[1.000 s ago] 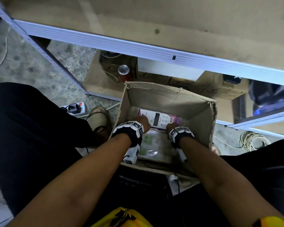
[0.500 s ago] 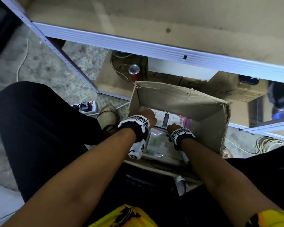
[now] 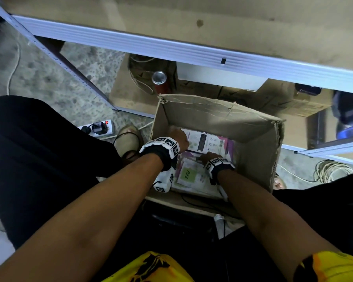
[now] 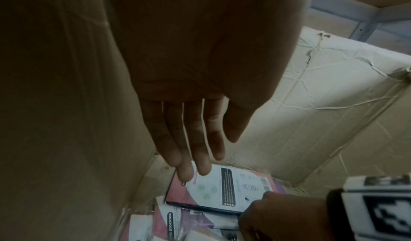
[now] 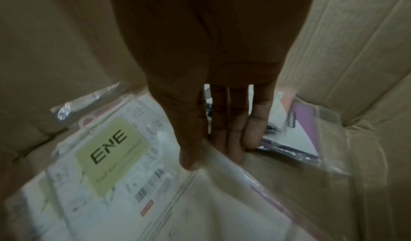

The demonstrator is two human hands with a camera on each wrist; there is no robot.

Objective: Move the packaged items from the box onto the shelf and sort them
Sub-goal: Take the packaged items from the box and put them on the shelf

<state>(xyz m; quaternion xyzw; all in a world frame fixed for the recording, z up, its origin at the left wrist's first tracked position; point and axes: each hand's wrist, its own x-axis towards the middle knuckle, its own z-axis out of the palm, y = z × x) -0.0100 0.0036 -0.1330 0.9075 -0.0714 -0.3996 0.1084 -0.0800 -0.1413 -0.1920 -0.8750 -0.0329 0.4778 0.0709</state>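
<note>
Lettering reads "ENE" on a pale green label (image 5: pixel 112 154) stuck to a flat white packet (image 3: pixel 189 176), sealed in glossy clear film with barcodes printed beside the label. That packet lies on the floor of the box (image 3: pixel 259 143), at its near side. "STOCKING" runs along the edge of a pink-and-white pack (image 4: pixel 175 227) next to it. At the far side of the box lies a third pack (image 3: pixel 206 142), thin and rectangular, white with a pink curve, a black strip and small care symbols. The box is plain brown corrugated card, creased, its top edge torn. Left hand (image 4: pixel 193 113) reaches down the box's left wall, fingers straight and close together, gripping nothing; the tips seem to touch the far pack's corner, though the view is dim. Right hand (image 5: pixel 213 121) is flat too, fingers extended between the ENE packet and the far pack, thumb resting on the film, holding nothing. Above the box runs the shelf (image 3: pixel 192 47), a pale metal rail edging a tan board.
</note>
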